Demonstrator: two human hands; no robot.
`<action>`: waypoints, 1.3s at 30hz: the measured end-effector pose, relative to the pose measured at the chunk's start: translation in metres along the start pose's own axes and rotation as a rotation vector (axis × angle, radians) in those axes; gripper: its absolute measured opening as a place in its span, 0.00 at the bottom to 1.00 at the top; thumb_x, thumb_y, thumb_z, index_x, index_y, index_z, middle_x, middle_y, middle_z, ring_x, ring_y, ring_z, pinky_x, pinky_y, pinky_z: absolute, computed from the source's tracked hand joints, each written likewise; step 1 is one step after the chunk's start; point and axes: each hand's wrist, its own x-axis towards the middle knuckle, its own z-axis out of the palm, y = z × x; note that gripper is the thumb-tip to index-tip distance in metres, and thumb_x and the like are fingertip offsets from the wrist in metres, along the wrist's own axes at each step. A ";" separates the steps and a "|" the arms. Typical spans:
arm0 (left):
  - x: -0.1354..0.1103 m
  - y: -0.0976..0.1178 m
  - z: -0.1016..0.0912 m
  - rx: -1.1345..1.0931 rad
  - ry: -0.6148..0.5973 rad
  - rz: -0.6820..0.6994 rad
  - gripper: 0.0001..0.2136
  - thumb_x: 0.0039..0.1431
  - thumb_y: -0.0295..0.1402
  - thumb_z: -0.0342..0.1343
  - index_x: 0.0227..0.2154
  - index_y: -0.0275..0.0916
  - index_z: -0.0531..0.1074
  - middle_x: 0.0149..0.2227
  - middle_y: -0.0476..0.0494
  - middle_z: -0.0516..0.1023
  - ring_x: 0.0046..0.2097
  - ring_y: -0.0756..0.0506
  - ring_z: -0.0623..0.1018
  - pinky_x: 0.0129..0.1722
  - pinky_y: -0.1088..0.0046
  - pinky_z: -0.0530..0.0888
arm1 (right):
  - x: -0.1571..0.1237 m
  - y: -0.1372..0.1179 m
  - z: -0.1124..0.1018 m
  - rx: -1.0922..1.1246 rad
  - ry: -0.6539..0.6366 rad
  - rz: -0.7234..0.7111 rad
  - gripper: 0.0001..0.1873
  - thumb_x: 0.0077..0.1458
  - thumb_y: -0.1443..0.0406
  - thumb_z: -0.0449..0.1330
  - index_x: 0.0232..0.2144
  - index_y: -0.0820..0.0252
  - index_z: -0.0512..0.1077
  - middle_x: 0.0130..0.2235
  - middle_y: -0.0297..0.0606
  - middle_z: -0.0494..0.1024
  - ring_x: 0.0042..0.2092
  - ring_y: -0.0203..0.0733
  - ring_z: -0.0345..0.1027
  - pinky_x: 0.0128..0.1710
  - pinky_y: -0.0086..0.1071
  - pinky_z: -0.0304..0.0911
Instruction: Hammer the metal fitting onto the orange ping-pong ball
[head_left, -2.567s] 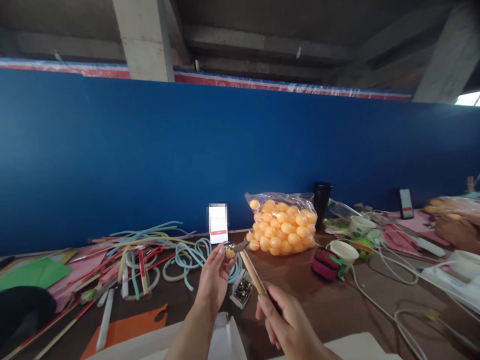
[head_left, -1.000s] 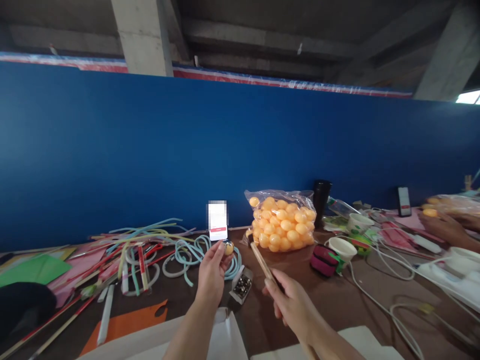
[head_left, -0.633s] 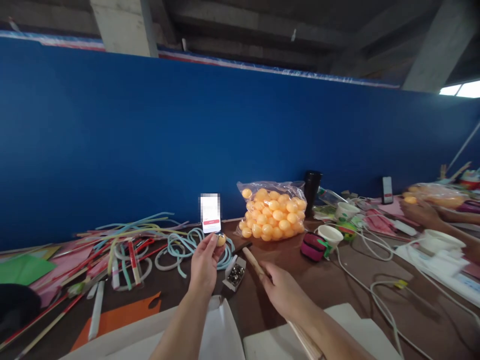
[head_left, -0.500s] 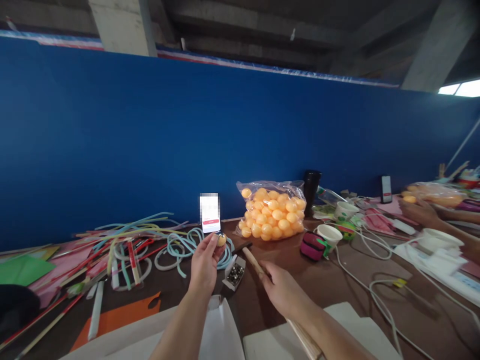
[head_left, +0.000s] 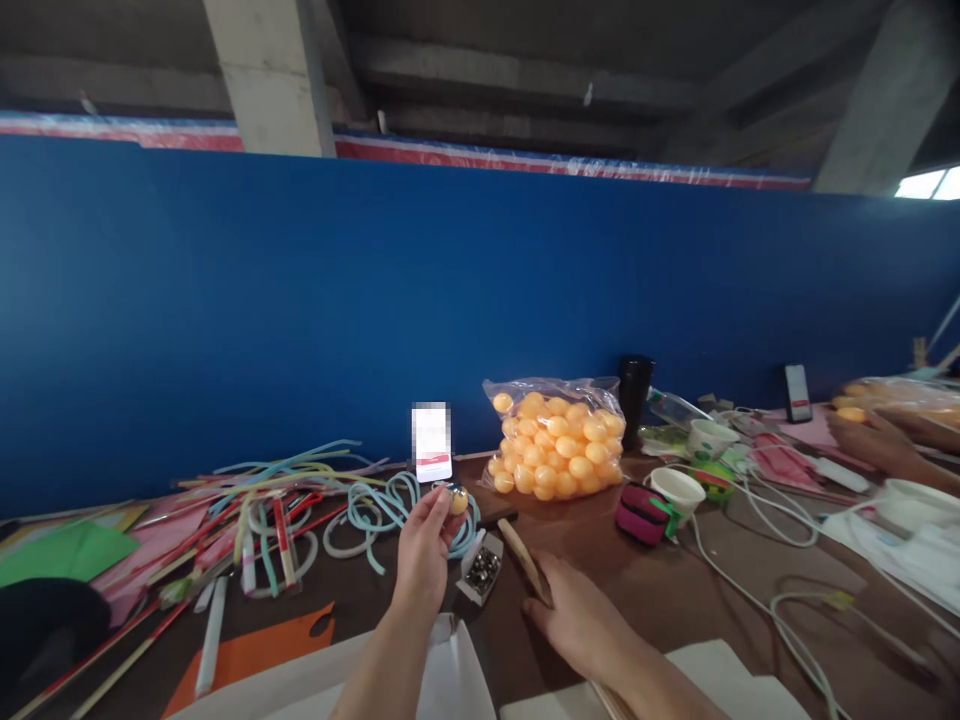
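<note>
Between the thumb and fingers of my left hand [head_left: 422,550], a small shiny ball [head_left: 457,499], yellowish with a dark glossy top, is pinched upright. My right hand [head_left: 581,612] is wrapped round a flat wooden stick [head_left: 517,545], whose upper end slants up and left past the fingers; the lower part runs beneath my forearm. Between both hands stands a small open box [head_left: 480,570] of shiny metal pieces. Light blue tubing [head_left: 375,510] lies coiled behind my left hand. A lit phone [head_left: 433,445] leans upright just beyond the ball.
A clear bag of orange balls [head_left: 559,445] stands behind, beside a black bottle [head_left: 636,400]. Paper cups [head_left: 677,492], a purple pouch [head_left: 643,513] and white cables [head_left: 772,600] lie to the right. Coloured sticks and orange paper [head_left: 255,650] cover the left. Another person's hand [head_left: 870,440] is at far right.
The view has tilted up and turned slightly left, so everything sits lower and further right. My right thumb and fingers have shifted a little on the stick. The left hand keeps its pinch.
</note>
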 end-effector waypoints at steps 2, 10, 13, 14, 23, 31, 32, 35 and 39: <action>-0.001 -0.001 0.000 0.020 -0.007 0.012 0.15 0.43 0.36 0.69 0.34 0.34 0.77 0.32 0.43 0.80 0.33 0.49 0.79 0.37 0.73 0.76 | 0.001 0.000 0.001 -0.012 -0.001 -0.003 0.22 0.49 0.67 0.60 0.49 0.57 0.71 0.46 0.44 0.79 0.49 0.53 0.72 0.47 0.36 0.60; -0.002 0.005 -0.003 0.084 -0.028 0.088 0.17 0.44 0.36 0.68 0.37 0.34 0.77 0.33 0.42 0.81 0.34 0.48 0.80 0.39 0.72 0.75 | 0.003 -0.004 0.001 -0.022 0.021 0.006 0.19 0.50 0.69 0.57 0.46 0.59 0.72 0.45 0.48 0.80 0.48 0.54 0.73 0.46 0.38 0.62; -0.001 0.007 -0.003 0.098 -0.016 0.099 0.17 0.43 0.37 0.69 0.36 0.34 0.77 0.33 0.42 0.81 0.34 0.48 0.80 0.39 0.72 0.75 | 0.004 -0.004 0.001 -0.007 0.025 0.008 0.18 0.50 0.68 0.57 0.45 0.58 0.73 0.44 0.47 0.80 0.48 0.53 0.73 0.46 0.37 0.63; -0.001 0.008 -0.002 0.109 -0.008 0.101 0.17 0.43 0.36 0.69 0.36 0.34 0.77 0.33 0.42 0.81 0.34 0.48 0.80 0.39 0.72 0.75 | 0.004 -0.003 0.001 0.000 0.027 0.009 0.18 0.50 0.68 0.57 0.45 0.59 0.73 0.44 0.47 0.80 0.48 0.53 0.74 0.46 0.37 0.63; -0.016 0.025 0.002 0.179 0.003 0.163 0.17 0.44 0.36 0.69 0.37 0.34 0.78 0.34 0.42 0.81 0.35 0.49 0.79 0.39 0.73 0.76 | 0.008 0.003 0.002 0.130 0.020 -0.016 0.21 0.46 0.70 0.56 0.45 0.60 0.74 0.42 0.48 0.81 0.48 0.56 0.74 0.46 0.42 0.64; -0.039 0.012 -0.015 0.065 0.061 0.121 0.16 0.45 0.36 0.68 0.38 0.37 0.78 0.36 0.42 0.81 0.37 0.47 0.80 0.41 0.71 0.77 | 0.002 -0.012 -0.009 0.350 0.063 -0.153 0.15 0.57 0.68 0.53 0.45 0.60 0.73 0.39 0.42 0.81 0.42 0.48 0.74 0.43 0.34 0.66; -0.040 0.012 -0.012 0.049 0.052 0.120 0.16 0.45 0.37 0.68 0.38 0.37 0.78 0.36 0.42 0.81 0.37 0.47 0.80 0.41 0.72 0.77 | -0.001 -0.016 -0.010 0.381 0.066 -0.177 0.15 0.60 0.66 0.52 0.47 0.59 0.71 0.37 0.39 0.80 0.40 0.46 0.74 0.40 0.32 0.67; -0.042 0.009 -0.003 0.024 0.036 0.109 0.15 0.45 0.34 0.68 0.38 0.38 0.78 0.36 0.44 0.82 0.36 0.49 0.79 0.40 0.74 0.76 | -0.008 -0.028 -0.009 0.620 0.027 -0.208 0.16 0.65 0.57 0.48 0.48 0.58 0.68 0.29 0.33 0.74 0.24 0.37 0.68 0.22 0.26 0.64; -0.043 0.001 0.002 0.001 -0.003 0.047 0.16 0.47 0.35 0.67 0.41 0.38 0.77 0.35 0.43 0.82 0.35 0.48 0.80 0.40 0.72 0.77 | -0.014 -0.034 0.000 0.833 -0.047 -0.197 0.22 0.62 0.49 0.49 0.45 0.60 0.67 0.21 0.26 0.65 0.15 0.29 0.52 0.12 0.20 0.50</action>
